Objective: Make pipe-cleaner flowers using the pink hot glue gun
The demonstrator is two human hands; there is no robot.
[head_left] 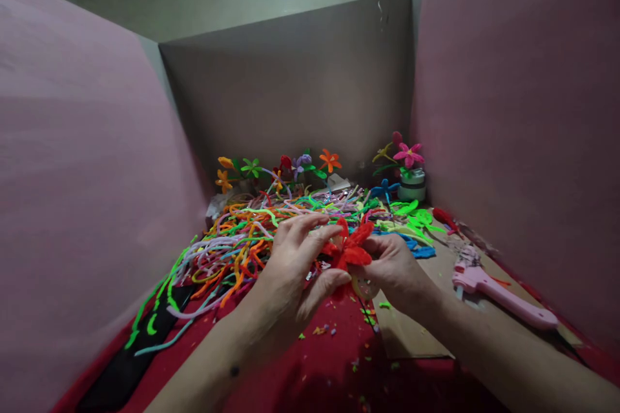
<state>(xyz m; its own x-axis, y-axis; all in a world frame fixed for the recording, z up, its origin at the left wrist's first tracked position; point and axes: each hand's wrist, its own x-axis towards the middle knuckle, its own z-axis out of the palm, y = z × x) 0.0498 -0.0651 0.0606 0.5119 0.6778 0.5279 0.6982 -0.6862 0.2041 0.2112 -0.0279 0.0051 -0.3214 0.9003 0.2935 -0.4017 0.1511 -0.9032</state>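
Observation:
Both hands meet over the middle of a red table cover. Between them is a red pipe-cleaner flower with several looped petals. My left hand has its thumb and fingers pinched on the flower's left side. My right hand grips the flower from the right and underneath. A small pale round object shows just under the flower, at my right hand; I cannot make out what it is.
A heap of loose coloured pipe cleaners lies behind the hands. Finished flowers stand along the cardboard back wall, with a pink flower in a small pot at right. A pink glue gun lies on cardboard at right. Pink walls enclose both sides.

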